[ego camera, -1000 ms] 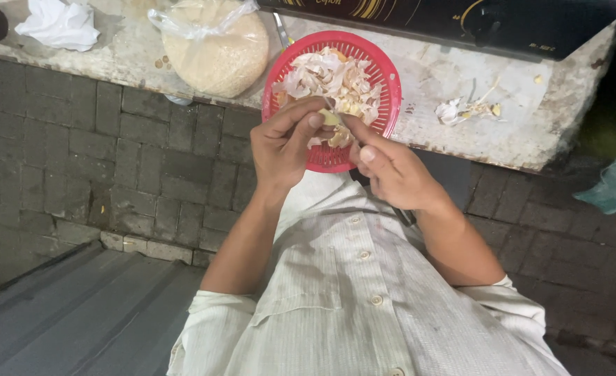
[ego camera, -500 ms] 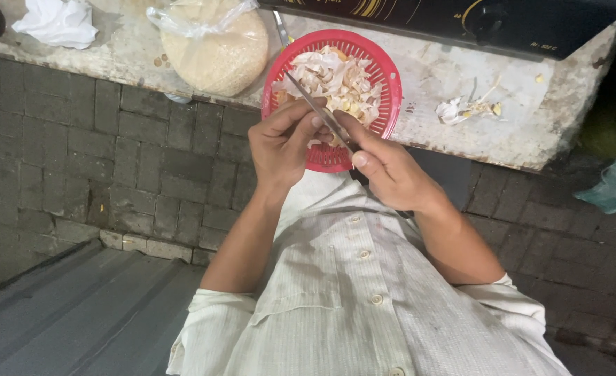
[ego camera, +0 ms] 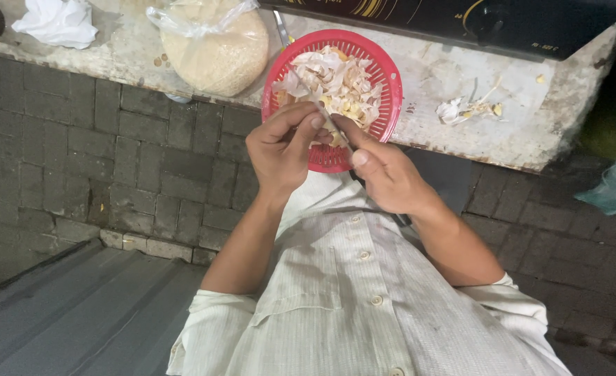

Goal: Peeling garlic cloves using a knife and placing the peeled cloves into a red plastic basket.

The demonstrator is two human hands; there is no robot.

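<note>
Here, red basket (ego camera: 384, 104) heaped with pale peelings (ego camera: 332, 80), left hand (ego camera: 280, 150) pinching a piece, right hand (ego camera: 384, 174) gripping knife (ego camera: 318, 108).

An outdoor kitchen corner: rough concrete ledge (ego camera: 531, 132), grey brick paving (ego camera: 99, 146), black induction cooker (ego camera: 461, 21), red plastic basket (ego camera: 384, 90) of peelings

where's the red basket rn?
Head view, upper centre: the red basket sits on the stone ledge, just beyond the left hand and right hand, right of the bagged grain.
</note>
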